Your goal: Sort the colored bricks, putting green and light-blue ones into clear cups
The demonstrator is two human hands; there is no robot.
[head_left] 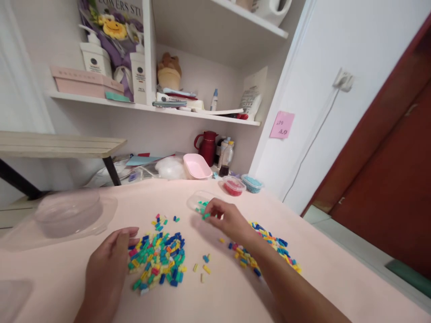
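Observation:
My right hand (pixel 229 217) hovers at the near edge of a small clear plastic container (pixel 192 202) with green pieces in it. Its fingers are pinched, and a small green plastic block (pixel 206 216) shows at the fingertips. At the left edge of a mixed pile of small coloured blocks (pixel 161 255) rests my left hand (pixel 109 258). Those fingers are loosely stretched towards the pile, with nothing visible in them. A second pile of coloured blocks (pixel 276 244) lies partly behind my right forearm. Between the piles are several loose yellow blocks (pixel 206 269).
At the table's back right stand a tub of red pieces (pixel 234 185) and a tub of blue pieces (pixel 252 183). A pink basin (pixel 197 167) sits behind. On the left are a large clear plastic container (pixel 69 213) and a small wooden stand (pixel 60 146).

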